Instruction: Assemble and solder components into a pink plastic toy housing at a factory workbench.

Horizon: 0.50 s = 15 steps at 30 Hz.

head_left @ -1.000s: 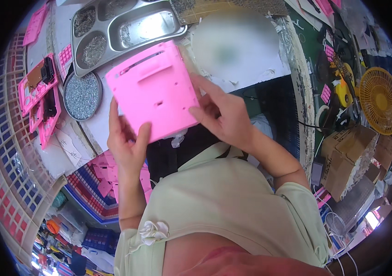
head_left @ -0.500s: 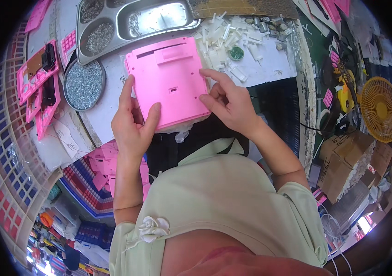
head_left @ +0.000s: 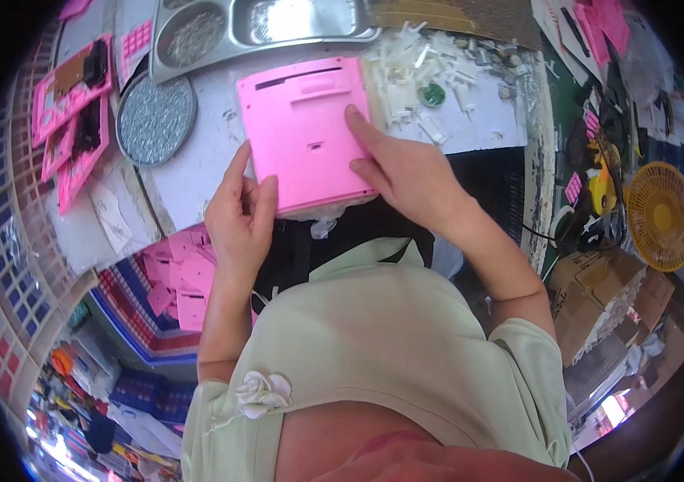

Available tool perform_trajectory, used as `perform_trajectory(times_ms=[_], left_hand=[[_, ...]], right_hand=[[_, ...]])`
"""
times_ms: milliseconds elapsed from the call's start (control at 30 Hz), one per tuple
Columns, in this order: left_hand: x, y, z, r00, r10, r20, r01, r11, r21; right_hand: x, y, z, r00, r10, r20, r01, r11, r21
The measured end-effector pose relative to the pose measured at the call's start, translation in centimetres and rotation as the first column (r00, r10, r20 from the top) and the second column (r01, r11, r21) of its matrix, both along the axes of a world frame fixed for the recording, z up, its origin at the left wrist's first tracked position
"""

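Note:
A flat pink plastic casing (head_left: 298,120) lies on the near edge of the worktable, over a clear plastic bag. It has a long dark slot near the far edge, a raised bar below that and a small dark opening in the middle. My left hand (head_left: 239,213) holds its left edge, thumb at the near left corner and fingers along the side. My right hand (head_left: 410,173) grips the right side, its index fingertip on the face near the upper right and its thumb lower down by the edge. The undersides of both grips are hidden.
A metal compartment tray (head_left: 221,36) and a round dish of small screws (head_left: 155,120) stand beyond and left. White plastic parts (head_left: 406,72) lie to the right. Pink casings with black parts (head_left: 77,112) sit at far left. A crate of pink parts (head_left: 185,277) stands below.
My right index finger has moved from the casing's right edge onto its face. The casing and both hands appear slightly farther right and up, as the whole view has shifted.

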<state>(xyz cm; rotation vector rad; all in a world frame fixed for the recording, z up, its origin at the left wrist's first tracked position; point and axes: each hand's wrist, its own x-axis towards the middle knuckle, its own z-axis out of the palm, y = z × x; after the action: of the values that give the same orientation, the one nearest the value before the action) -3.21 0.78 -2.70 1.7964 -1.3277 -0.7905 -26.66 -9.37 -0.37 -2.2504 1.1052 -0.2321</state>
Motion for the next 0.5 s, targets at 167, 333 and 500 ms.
perform_trajectory(times_ms=[167,333,500], left_hand=[[0.8,0.0,-1.1,0.998,-0.025,-0.051,0.023,0.999,-0.04],[2.0,-0.1,-1.2,0.969,-0.049,-0.244,0.049,0.999,-0.007],[3.1,0.3,0.3,0.948,-0.065,-0.312,0.088,0.994,0.059]], right_hand=[[0.2,0.1,0.4,0.996,0.035,-0.086,-0.04,0.998,-0.056],[0.5,-0.7,2.1,0.985,0.105,-0.139,-0.13,0.975,-0.183],[4.0,-0.8,2.6,0.928,0.359,0.098,-0.304,0.883,-0.358]])
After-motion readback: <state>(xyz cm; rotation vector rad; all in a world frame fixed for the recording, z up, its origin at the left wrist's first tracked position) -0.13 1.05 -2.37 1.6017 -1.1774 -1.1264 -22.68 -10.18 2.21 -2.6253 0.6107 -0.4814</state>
